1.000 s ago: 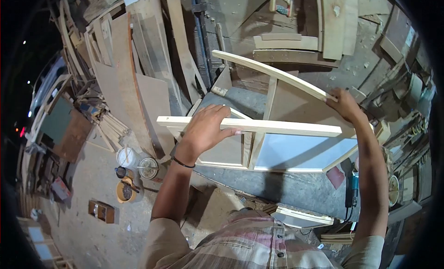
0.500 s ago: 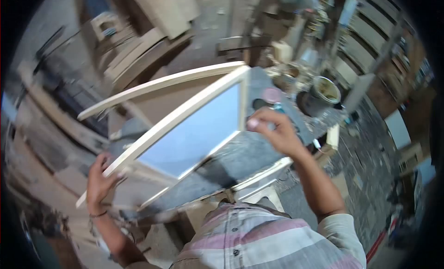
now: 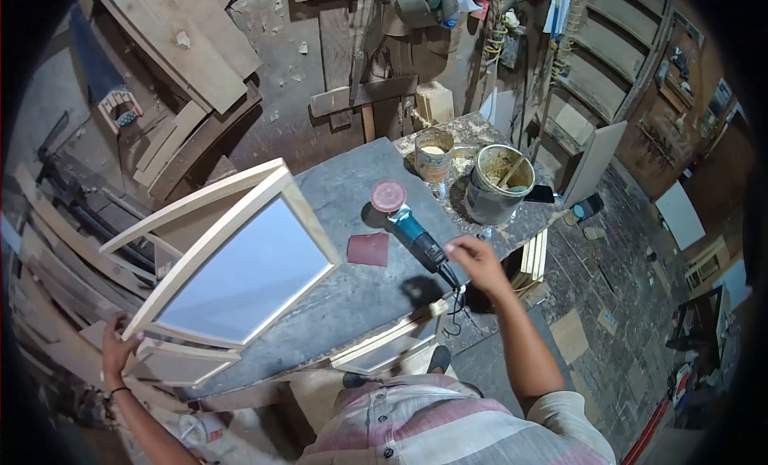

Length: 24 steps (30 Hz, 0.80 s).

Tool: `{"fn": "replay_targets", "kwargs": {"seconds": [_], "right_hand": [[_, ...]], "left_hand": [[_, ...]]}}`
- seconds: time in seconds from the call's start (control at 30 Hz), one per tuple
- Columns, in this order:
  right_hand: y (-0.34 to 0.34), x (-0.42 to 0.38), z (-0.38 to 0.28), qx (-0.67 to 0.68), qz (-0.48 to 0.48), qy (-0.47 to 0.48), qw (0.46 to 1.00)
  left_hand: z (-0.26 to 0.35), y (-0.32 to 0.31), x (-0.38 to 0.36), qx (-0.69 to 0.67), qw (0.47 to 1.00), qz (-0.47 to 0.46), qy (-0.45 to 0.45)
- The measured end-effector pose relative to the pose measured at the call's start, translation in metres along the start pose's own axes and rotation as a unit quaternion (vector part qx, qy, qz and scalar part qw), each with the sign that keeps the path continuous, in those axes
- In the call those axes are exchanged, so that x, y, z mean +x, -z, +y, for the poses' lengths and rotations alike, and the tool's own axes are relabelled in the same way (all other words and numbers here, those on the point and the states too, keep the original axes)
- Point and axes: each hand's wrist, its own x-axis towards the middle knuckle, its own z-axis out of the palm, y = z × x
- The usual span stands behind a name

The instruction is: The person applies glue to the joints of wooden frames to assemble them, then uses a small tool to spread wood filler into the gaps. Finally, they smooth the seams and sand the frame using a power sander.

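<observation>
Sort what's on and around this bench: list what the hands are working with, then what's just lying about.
In hand:
- pale wooden frame with panel, gripped at its corner by the left hand
- teal angle grinder with red sanding disc, right hand at its tail

Lying about:
- loose red sandpaper square
- two paste-smeared tins
- black phone
</observation>
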Motion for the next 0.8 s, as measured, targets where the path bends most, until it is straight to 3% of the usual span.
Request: {"fn": "replay_targets", "kwargs": {"seconds": [0.03, 0.07, 0.13, 0.17, 0.27, 0.4, 0.43, 0.5, 0.63, 0.7, 0.77, 0.8], "right_hand": [[0.029, 0.004, 0.009, -0.017, 0.026, -0.003, 1.000], [0.058, 0.010, 0.018, -0.035, 0.053, -0.003, 0.998], [0.106, 0.016, 0.048, -0.076, 0.096, -0.005, 0.992], [0.130, 0.020, 0.078, -0.098, 0.109, -0.016, 0.989], [0.172, 0.015, 0.143, -0.042, 0.147, -0.082, 0.985], [0.180, 0.005, 0.199, -0.034, 0.125, -0.136, 0.982], [0.180, 0.006, 0.197, -0.022, 0.119, -0.140, 0.983], [0.178, 0.014, 0.162, 0.027, 0.128, -0.150, 0.980], [0.196, 0.055, 0.086, 0.002, 0.136, -0.042, 0.990], [0.201, 0.079, 0.048, -0.023, 0.141, 0.016, 0.990], [0.197, 0.103, 0.027, -0.014, 0.132, 0.050, 0.990], [0.189, 0.113, 0.015, -0.013, 0.127, 0.065, 0.990]], "left_hand": [[0.016, 0.006, -0.011, 0.054, 0.997, 0.011, 0.058], [0.017, 0.003, -0.020, 0.057, 0.996, 0.015, 0.062], [0.009, 0.000, -0.037, 0.087, 0.981, 0.169, -0.027], [0.039, -0.004, -0.050, 0.037, 0.984, 0.164, 0.055], [0.087, -0.035, -0.092, -0.005, 0.983, 0.146, 0.108], [0.073, -0.101, -0.158, -0.088, 0.981, 0.079, 0.154], [0.060, -0.116, -0.171, -0.121, 0.977, 0.078, 0.158], [0.098, -0.141, -0.196, -0.117, 0.966, 0.046, 0.226], [0.013, -0.227, -0.258, -0.192, 0.933, -0.016, 0.304], [0.029, -0.263, -0.283, -0.161, 0.934, -0.059, 0.314], [0.055, -0.293, -0.305, -0.158, 0.954, -0.106, 0.231], [0.087, -0.298, -0.311, -0.185, 0.938, -0.129, 0.262]]}}
